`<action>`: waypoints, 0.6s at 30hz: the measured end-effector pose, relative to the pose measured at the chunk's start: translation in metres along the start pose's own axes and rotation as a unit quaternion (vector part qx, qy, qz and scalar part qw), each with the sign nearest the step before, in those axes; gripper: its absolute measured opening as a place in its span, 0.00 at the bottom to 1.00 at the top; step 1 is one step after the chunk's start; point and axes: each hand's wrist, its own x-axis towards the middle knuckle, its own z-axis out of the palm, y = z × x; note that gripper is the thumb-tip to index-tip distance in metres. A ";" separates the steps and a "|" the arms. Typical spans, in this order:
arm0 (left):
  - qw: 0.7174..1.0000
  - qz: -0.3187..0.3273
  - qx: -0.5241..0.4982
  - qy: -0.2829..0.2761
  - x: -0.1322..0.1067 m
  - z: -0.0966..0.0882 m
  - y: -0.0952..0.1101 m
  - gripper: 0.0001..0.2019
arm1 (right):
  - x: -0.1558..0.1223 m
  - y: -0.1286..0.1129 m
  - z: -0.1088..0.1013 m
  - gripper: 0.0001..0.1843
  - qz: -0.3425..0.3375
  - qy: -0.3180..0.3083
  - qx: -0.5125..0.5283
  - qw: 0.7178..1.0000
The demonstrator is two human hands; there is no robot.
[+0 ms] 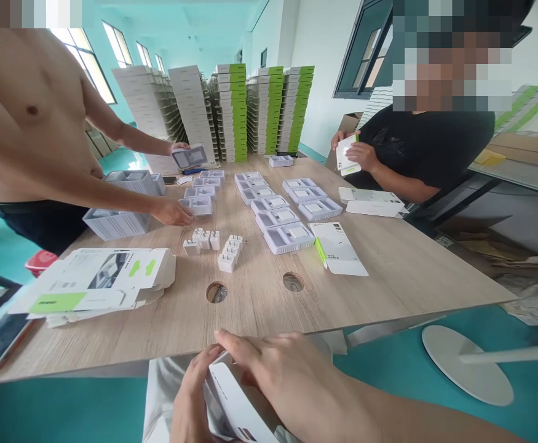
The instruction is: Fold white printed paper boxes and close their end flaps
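Observation:
Both my hands are at the bottom edge, below the near edge of the wooden table (388,271). My left hand (195,394) and my right hand (287,381) are closed on a white flat carton (236,403), fingers pressed along its top edge. On the table lie rows of white plastic trays (278,215) and small white chargers (229,249). A flat white-and-green carton (340,249) lies beside the trays.
A pile of flattened cartons (93,286) sits at the left. Tall stacks of white and green boxes (241,111) stand at the far end. A shirtless person (29,123) at the left handles trays; a seated person in black (425,154) holds a carton. A white fan base (466,363) stands on the floor.

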 end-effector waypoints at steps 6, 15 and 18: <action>0.997 0.065 0.045 -0.005 -0.004 -0.010 -0.036 0.41 | 0.003 -0.008 -0.001 0.30 0.023 -0.012 0.021 0.999; 0.991 0.113 0.070 0.009 -0.001 -0.010 -0.028 0.31 | 0.009 -0.020 -0.021 0.22 0.126 -0.136 0.102 0.977; 0.995 0.066 0.064 0.030 -0.002 0.001 -0.012 0.30 | 0.009 -0.015 -0.015 0.25 0.116 -0.113 0.097 0.982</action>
